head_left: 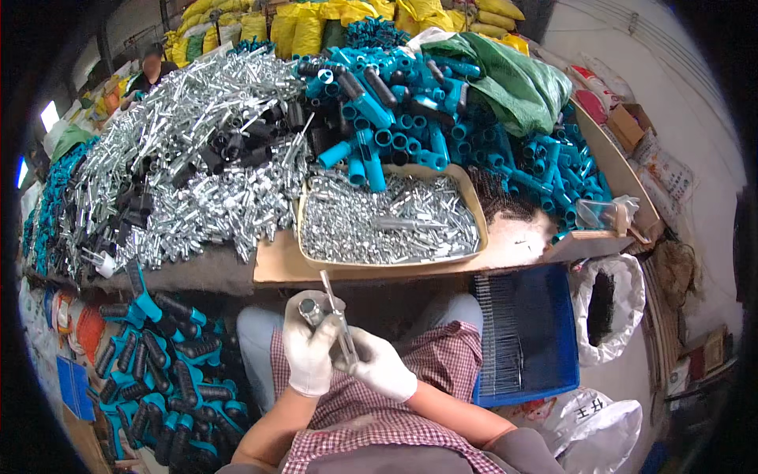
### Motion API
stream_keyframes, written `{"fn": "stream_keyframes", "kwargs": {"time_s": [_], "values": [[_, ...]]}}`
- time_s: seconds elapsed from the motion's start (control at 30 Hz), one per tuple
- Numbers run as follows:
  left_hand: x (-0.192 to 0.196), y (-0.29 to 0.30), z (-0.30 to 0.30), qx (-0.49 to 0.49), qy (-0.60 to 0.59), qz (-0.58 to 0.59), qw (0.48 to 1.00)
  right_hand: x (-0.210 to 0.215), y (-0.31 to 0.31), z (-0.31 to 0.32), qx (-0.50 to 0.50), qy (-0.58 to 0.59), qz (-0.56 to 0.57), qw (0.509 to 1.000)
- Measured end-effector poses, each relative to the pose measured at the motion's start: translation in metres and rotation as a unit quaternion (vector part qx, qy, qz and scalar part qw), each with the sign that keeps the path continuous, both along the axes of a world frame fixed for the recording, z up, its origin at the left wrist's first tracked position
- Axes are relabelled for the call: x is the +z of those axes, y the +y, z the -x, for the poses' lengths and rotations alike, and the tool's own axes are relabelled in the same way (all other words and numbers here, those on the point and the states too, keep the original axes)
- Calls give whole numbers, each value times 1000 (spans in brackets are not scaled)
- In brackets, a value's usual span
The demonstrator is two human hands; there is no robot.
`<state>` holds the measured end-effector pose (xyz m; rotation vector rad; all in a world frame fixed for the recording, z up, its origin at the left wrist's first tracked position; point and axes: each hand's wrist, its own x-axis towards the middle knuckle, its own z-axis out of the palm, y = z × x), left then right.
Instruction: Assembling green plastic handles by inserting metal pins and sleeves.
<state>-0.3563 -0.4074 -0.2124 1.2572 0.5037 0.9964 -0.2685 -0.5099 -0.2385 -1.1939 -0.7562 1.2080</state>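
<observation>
My left hand (309, 359), in a white glove, is closed around a short, shiny metal tube (310, 310) whose round end points up. Against its thumb side leans a slim metal rod (346, 341), tilted, its thin tip rising above the glove. My right hand (383, 367), also gloved in white, closes its fingers on the lower part of this rod. Both hands meet above my lap; I cannot tell whether tube and rod are joined. Just beyond them, a cream tray (379, 265) of small silvery metal parts sits at the bench edge.
Long metal parts (197, 103) heap up on the left of the bench, teal plastic housings (371, 110) behind the tray. Teal-and-black handles (158, 371) pile up at lower left. A blue crate (529, 391) with thin metal rods and a white sack (628, 340) stand at right.
</observation>
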Motion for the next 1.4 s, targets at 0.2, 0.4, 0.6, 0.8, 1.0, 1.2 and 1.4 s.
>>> {"fn": "stream_keyframes", "kwargs": {"time_s": [0.2,0.4,0.6,0.8,1.0,1.2,1.4], "values": [[-8,-12,23,-84,57,-42,994,-4,-23,-8,40,34,-19,998],[-3,-6,24,-92,-13,72,993,-1,-19,-4,-61,97,-38,993],[-2,5,35,-83,175,-102,976,11,-19,-4,-100,217,-60,969],[20,8,45,-194,260,-61,944,19,-23,-18,-182,36,-82,979],[5,-2,41,-229,255,-166,925,35,-15,-15,-173,-21,-135,975],[-10,-20,41,-210,90,7,974,41,-2,-21,2,-175,-175,969],[-9,1,56,-245,46,-18,968,97,61,-109,-112,-472,-102,869]]}}
